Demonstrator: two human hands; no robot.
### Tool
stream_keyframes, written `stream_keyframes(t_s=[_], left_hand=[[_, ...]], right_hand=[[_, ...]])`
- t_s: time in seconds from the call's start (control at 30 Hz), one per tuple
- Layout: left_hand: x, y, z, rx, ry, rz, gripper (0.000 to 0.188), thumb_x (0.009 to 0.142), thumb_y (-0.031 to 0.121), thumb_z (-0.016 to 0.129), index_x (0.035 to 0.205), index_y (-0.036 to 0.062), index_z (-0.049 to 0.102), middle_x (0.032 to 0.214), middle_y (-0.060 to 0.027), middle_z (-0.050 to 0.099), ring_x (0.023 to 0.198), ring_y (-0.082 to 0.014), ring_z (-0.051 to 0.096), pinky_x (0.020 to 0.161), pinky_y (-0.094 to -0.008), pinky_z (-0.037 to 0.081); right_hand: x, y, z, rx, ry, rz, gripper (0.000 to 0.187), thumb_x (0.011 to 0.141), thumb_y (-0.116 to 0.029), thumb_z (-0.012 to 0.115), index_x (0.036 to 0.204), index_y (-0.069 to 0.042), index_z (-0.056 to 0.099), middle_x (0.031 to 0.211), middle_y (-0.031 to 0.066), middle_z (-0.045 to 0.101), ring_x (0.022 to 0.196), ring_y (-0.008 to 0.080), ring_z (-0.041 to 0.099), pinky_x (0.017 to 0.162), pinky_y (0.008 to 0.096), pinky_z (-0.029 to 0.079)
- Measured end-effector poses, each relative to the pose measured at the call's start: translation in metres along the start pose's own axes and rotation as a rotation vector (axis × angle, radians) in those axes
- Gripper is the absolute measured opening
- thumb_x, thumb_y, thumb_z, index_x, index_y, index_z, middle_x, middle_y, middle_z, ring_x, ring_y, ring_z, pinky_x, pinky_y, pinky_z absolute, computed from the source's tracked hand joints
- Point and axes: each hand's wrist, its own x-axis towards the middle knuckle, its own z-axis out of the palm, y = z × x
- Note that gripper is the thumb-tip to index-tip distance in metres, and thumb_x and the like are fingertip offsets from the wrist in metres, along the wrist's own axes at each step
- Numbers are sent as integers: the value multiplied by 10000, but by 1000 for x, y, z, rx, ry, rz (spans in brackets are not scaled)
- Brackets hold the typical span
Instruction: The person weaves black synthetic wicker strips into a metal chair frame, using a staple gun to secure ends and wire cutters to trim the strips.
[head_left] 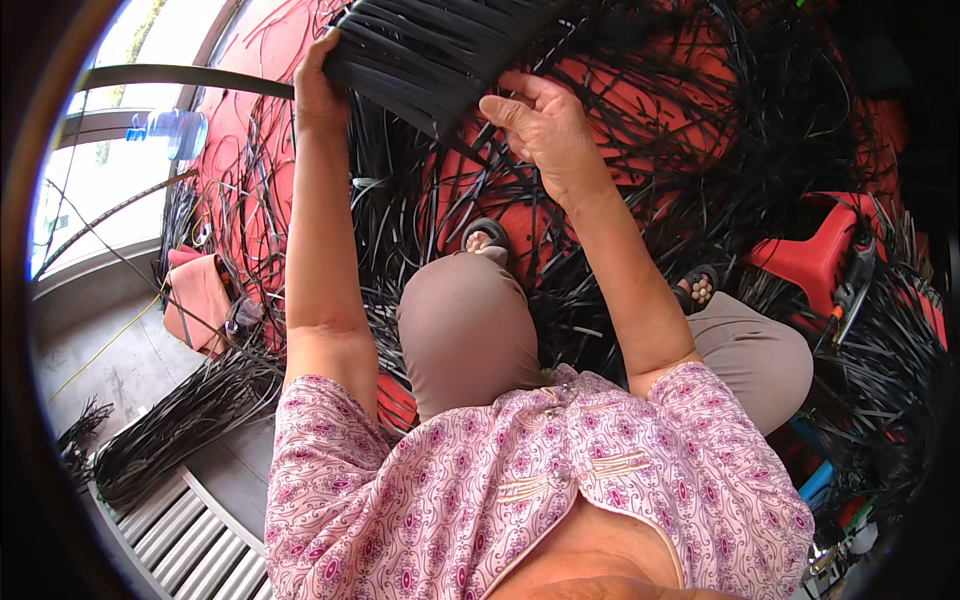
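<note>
A flat black panel of strips laid side by side (425, 60) is held up at the top of the head view. My left hand (318, 88) grips its left edge, thumb on the near face, the other fingers mostly hidden. Beside the panel's lower right edge is my right hand (548, 125), thumb and forefinger apart; I cannot make out anything between them. A wide dark band (190, 76) runs from the left toward my left wrist. Loose black strips (660, 150) lie tangled below and beyond my hands, over a red surface (600, 85).
A red plastic stool (815, 255) lies at right, with a tool (850, 300) beside it. Bundled black strips (190, 420) rest near a slatted grey piece (190, 540) at lower left. A salmon-coloured folded piece (197, 300) and a blue water bottle (175, 132) are left.
</note>
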Motion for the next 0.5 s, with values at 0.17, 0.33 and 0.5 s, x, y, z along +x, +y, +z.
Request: stream_keyframes(t_s=[0.17,0.33,0.5], left_hand=[[20,5,-16,27,-14,18,283,885,254,603,1013,10,668,964,-97,691,895,-231,651,845,-339,501],[28,2,-12,21,66,36,253,860,253,626,962,26,676,911,-81,688,855,-228,648,819,-340,505],[46,13,-41,49,77,93,228,858,242,619,913,28,675,888,-86,690,839,-234,652,817,-353,510]], right_hand=[[19,17,10,22,1,-35,495,860,-56,699,1291,88,502,756,0,609,544,26,448,456,189,354],[12,35,8,46,112,-60,454,855,-98,725,1229,69,531,736,7,606,560,34,495,472,186,391],[4,24,15,150,-69,88,226,902,-108,675,1078,30,635,696,-12,594,546,22,494,467,169,384]])
